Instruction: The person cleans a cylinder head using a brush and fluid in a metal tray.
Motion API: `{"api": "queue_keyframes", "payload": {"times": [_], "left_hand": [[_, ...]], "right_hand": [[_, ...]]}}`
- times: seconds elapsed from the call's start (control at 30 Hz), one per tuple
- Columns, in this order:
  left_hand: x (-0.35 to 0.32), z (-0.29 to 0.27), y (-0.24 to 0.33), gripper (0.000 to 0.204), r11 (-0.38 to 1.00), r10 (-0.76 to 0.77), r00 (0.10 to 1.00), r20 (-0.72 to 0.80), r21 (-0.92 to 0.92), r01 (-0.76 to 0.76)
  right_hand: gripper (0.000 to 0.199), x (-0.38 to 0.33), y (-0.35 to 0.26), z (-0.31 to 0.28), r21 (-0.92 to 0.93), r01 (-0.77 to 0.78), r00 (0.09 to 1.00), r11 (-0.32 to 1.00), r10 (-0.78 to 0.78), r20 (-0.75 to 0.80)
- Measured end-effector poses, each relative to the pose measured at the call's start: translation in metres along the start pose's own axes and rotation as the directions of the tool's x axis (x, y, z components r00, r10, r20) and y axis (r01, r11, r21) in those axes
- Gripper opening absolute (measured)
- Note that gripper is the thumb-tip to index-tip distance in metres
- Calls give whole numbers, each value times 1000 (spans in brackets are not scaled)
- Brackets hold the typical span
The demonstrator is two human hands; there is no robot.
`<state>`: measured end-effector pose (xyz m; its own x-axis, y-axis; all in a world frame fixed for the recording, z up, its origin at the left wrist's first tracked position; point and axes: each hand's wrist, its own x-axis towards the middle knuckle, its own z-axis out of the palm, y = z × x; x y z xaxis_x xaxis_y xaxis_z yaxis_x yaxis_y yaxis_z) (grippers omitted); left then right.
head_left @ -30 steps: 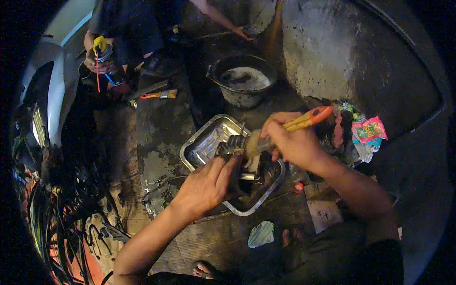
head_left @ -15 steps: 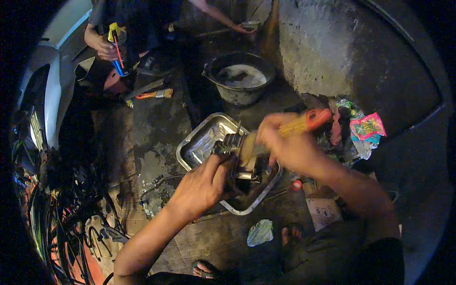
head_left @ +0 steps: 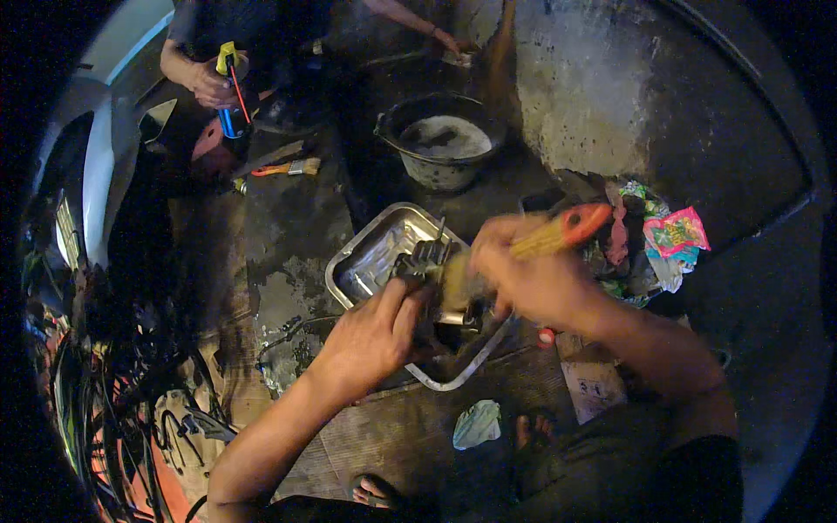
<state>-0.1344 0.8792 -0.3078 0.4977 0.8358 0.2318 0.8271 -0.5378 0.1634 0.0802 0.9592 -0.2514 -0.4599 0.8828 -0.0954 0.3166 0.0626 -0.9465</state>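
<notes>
Over a shallow metal tray [head_left: 436,381], my left hand [head_left: 370,329] is closed round a dark metal engine part [head_left: 429,257] with fins along its upper side. My right hand [head_left: 532,266] grips a paintbrush [head_left: 580,225] by its yellow handle with an orange-red end. The pale bristles, smeared by motion, press against the part's right side. My left fingertips and the part's underside are hidden. The tray rests on the floor beneath both hands, and its near right half is mostly covered by them.
Beyond the tray stands a black bucket [head_left: 445,170] with greyish liquid. A second paintbrush [head_left: 286,167] lies far left. Another person's hand [head_left: 216,83] holds a blue spray can [head_left: 230,122]. Wires [head_left: 113,410] crowd the left; crumpled wrappers [head_left: 676,235] lie right, a red round cap [head_left: 547,336] nearer.
The brush in my right hand has shifted slightly against the part; my left hand keeps its hold. The other person's spray can has moved a little to the right.
</notes>
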Motion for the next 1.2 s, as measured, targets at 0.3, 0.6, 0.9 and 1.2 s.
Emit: {"api": "queue_keyframes", "payload": {"times": [0.3, 0.6, 0.9, 1.2], "left_hand": [[5, -2, 1, 42, 997, 22, 1000, -14, 76, -20], [8, -2, 5, 45, 996, 80, 995, -54, 55, -77], [5, -2, 5, 43, 997, 39, 999, -4, 72, -38], [9, -3, 5, 43, 983, 164, 983, -85, 98, -156]], "right_hand": [[17, 5, -7, -9, -85, 7, 996, 996, -15, -87], [17, 0, -18, -6, -215, -84, 992, 973, 61, -110], [23, -6, -13, 10, -196, 177, 968, 965, -135, 209], [22, 5, -16, -6, -210, 24, 980, 977, 18, 197]]}}
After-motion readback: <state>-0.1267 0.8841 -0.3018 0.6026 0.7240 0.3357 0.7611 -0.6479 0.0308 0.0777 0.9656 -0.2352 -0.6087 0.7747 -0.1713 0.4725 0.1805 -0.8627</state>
